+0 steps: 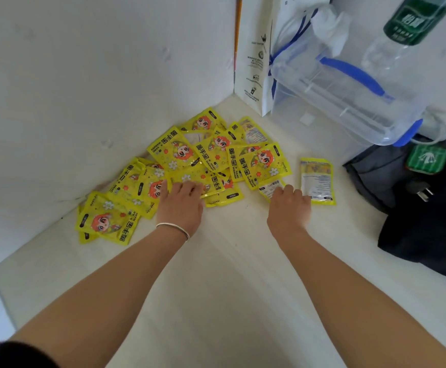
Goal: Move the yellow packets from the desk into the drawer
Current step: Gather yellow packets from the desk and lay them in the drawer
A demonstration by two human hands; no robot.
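Yellow packets (179, 166) lie heaped in the desk (216, 288) corner against the wall. I see my left hand (180, 201) pressed flat on the pile, fingers spread, and my right hand (289, 204) curled onto a face-down packet (271, 188); whether it grips, I cannot tell.

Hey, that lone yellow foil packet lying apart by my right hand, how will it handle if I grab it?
The lone yellow foil packet looks flat and thin, so probably light and bendy. Its glossy film may feel slippery.

left hand (180, 201): palm down, fingers spread | right hand (289, 205): fingers curled
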